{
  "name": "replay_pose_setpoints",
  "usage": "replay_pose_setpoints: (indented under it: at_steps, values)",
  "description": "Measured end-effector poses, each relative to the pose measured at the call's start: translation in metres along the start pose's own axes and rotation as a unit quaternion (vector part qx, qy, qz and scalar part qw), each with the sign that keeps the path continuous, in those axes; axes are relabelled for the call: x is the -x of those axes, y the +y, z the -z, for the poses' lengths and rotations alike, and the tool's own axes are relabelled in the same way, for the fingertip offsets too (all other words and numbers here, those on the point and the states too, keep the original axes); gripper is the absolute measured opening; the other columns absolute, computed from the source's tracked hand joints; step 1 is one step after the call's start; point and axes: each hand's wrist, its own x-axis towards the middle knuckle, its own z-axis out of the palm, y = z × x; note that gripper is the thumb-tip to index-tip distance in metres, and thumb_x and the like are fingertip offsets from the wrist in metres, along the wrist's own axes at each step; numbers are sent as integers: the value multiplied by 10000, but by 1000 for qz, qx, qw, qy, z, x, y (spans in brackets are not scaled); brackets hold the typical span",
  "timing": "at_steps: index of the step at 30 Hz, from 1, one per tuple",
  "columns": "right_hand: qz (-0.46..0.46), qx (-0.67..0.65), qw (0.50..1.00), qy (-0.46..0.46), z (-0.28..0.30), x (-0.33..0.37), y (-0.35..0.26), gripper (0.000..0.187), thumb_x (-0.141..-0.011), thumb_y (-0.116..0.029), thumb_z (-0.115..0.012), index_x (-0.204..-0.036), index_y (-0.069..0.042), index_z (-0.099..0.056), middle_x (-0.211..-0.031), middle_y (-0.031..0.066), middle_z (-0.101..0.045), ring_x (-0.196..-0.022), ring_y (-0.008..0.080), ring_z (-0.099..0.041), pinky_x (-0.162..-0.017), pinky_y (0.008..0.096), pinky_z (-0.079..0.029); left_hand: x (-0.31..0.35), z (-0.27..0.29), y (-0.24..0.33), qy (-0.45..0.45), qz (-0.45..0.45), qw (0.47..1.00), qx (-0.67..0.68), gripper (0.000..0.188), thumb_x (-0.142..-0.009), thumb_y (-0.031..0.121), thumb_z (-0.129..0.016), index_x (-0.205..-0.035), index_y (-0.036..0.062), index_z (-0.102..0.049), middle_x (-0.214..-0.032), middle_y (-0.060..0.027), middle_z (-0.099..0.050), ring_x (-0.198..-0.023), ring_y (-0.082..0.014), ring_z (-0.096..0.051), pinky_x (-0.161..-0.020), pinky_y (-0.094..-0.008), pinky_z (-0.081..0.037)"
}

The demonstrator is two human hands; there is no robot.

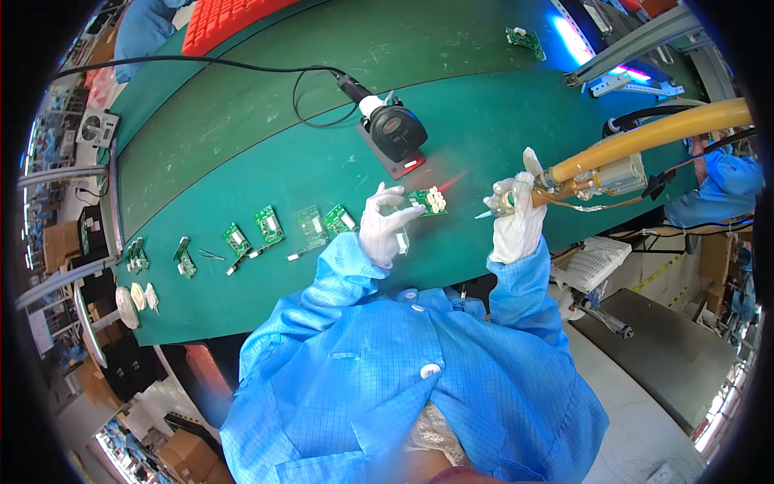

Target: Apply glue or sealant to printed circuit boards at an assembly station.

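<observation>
My left hand (383, 225), in a white glove, has its thumb and fingers closed at the left edge of a green circuit board (417, 197). White connectors stand on that board's right part. A red light line falls beside it. Further right, my gloved right hand (516, 216) is wrapped round a glue gun (501, 202) with a pale pointed nozzle aimed left. A thick yellow hose (653, 137) runs from the gun to the upper right. The nozzle is apart from the board. Beneath my left hand, a small pale-edged piece (402, 241) shows only in part.
A black scanner (397, 131) on a red-based stand is just beyond the board, its cable (201, 60) running left. Several circuit boards (269, 225) lie in a row at left, with tweezers (211, 255). A metal frame (637, 48) stands at far right, near another board (526, 43).
</observation>
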Motion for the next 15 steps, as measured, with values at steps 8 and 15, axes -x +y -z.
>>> replay_pose_setpoints:
  at_steps: [8, 15]
  values:
    - [11, 3, 1000, 6, 0, -4, -4, 521, -940, -344, -561, -1377, -111, -398, -797, -4, -537, -745, 98, -553, -613, 245, -523, -7, -22, -23, 81, 20, 996, -29, 402, -608, 44, -758, -950, 252, -724, -875, -55, -518, -933, -266, -561, -1022, -560, -377]
    - [12, 33, 999, 10, -3, -7, -4, 547, -945, -325, -534, -1393, -61, -363, -865, 27, -537, -749, 112, -540, -624, 258, -508, -23, -24, -27, 100, -6, 990, -101, 390, -609, 91, -739, -960, 260, -724, -820, -48, -517, -890, -254, -567, -1034, -595, -337]
